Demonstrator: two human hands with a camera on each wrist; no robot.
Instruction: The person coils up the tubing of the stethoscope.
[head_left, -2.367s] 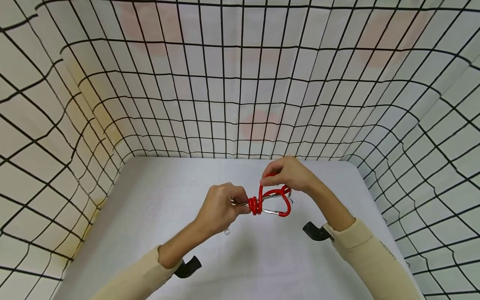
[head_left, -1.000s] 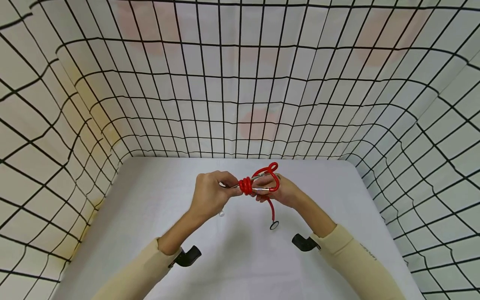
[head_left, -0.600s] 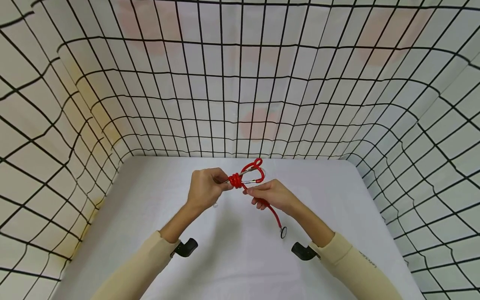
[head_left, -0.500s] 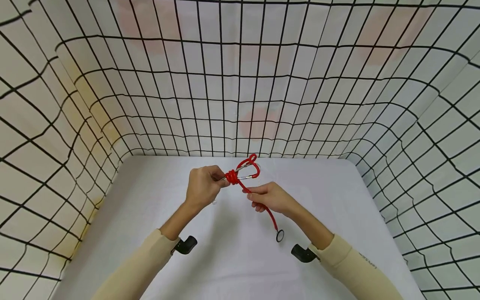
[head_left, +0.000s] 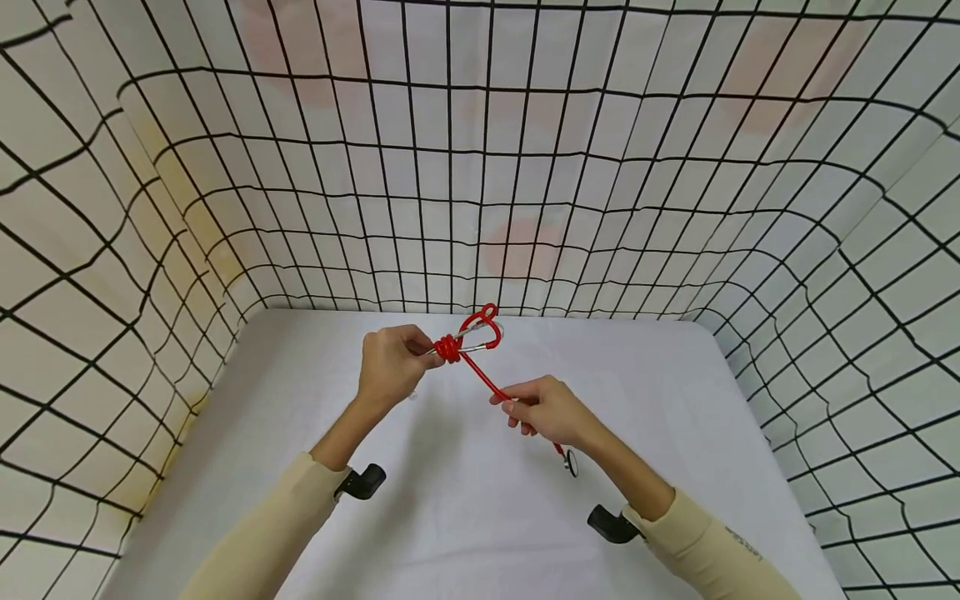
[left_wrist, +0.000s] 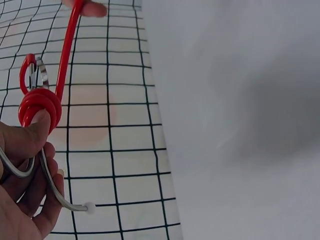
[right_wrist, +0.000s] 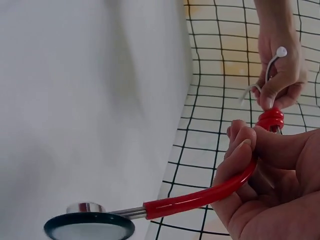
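A red stethoscope [head_left: 447, 348] is held between both hands above the white table, its tubing coiled several times round its metal ear tubes. My left hand [head_left: 392, 367] pinches the ear tubes beside the coil; white-tipped ends [left_wrist: 90, 207] stick out past the fingers in the left wrist view. Beyond the coil a loop of red tube and metal [head_left: 491, 329] points to the far right. My right hand [head_left: 551, 408] pinches the straight free length of tubing, lower and to the right. Below it hangs the round chest piece [right_wrist: 90, 227] with a dark rim.
A white-covered table [head_left: 480, 517] lies under the hands. Black grid netting [head_left: 480, 175] stands at the back and both sides, with white cloth behind it. A black wrist mount [head_left: 365, 482] sits on the left sleeve, another [head_left: 613, 525] on the right.
The right hand went from winding tubing near the coil to gripping the free length and drawing it down and right. The left hand moved left and up with the coil, stretching the tube straight.
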